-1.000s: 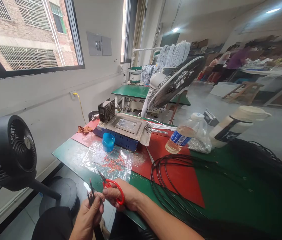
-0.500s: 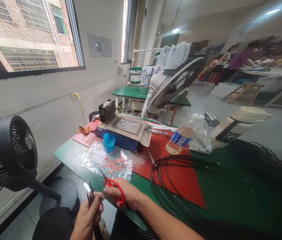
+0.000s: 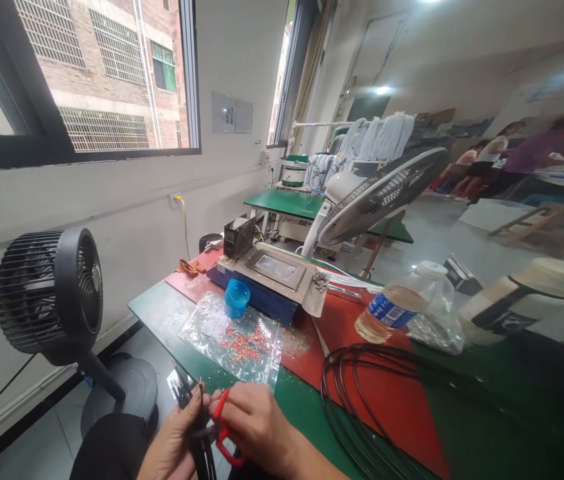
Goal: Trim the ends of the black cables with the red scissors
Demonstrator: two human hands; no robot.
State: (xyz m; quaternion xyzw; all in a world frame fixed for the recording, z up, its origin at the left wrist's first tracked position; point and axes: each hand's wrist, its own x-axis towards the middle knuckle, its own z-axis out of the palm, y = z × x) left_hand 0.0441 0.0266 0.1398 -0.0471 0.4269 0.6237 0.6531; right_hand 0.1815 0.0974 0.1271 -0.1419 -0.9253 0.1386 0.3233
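My left hand (image 3: 172,443) is closed round a bunch of thin black wires (image 3: 193,419) at the bottom edge of the view, their cut ends pointing up. My right hand (image 3: 255,427) grips red-handled scissors (image 3: 223,433), whose blades meet the wires right beside the left fingers. Both hands are together in front of the near edge of the green table (image 3: 157,312). A clear plastic bag with small red pieces (image 3: 236,339) lies on the table just beyond them.
A blue cup (image 3: 237,298) and a blue-based metal machine (image 3: 275,280) stand on a red mat. Coiled black cable (image 3: 362,387) lies to the right, with a drink bottle (image 3: 395,310) and a white flask (image 3: 517,303). A black fan (image 3: 49,293) stands left; a white fan (image 3: 377,193) behind. People work far right.
The camera has shifted, moving everything right in view. My right hand has brought the scissors down and in, onto the wires held by my left hand.
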